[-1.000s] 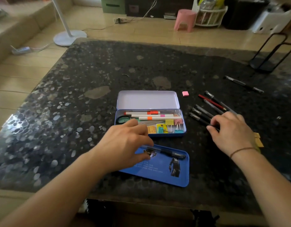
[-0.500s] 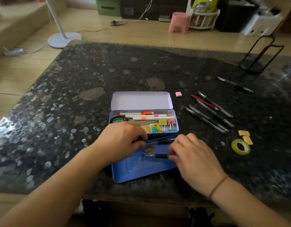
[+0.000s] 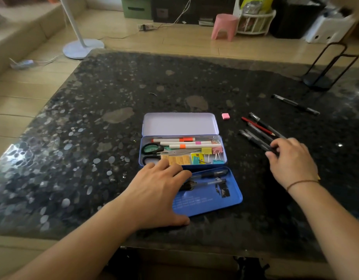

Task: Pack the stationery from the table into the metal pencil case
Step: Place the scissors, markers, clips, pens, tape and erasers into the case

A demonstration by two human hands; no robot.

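The metal pencil case (image 3: 179, 124) lies open mid-table, its base holding white markers (image 3: 174, 140), scissors (image 3: 152, 148), sticky tabs and binder clips (image 3: 212, 151). Just in front lies its blue tray (image 3: 215, 201) with two clear pens (image 3: 212, 175) in it. My left hand (image 3: 158, 193) rests flat on the tray's left part, fingers spread. My right hand (image 3: 291, 160) is to the right, fingertips pinched on the near end of a dark pen (image 3: 255, 138) in a loose row of pens with a red pencil (image 3: 255, 125).
A pink eraser (image 3: 225, 116) sits right of the case lid. One more dark pen (image 3: 293, 103) lies further back right, near a black wire stand (image 3: 324, 77). The dark pebbled table (image 3: 114, 87) ends close to my body.
My right hand left the blue tray, where a second pen now lies, and moved right to the row of pens. My left hand stayed on the tray.
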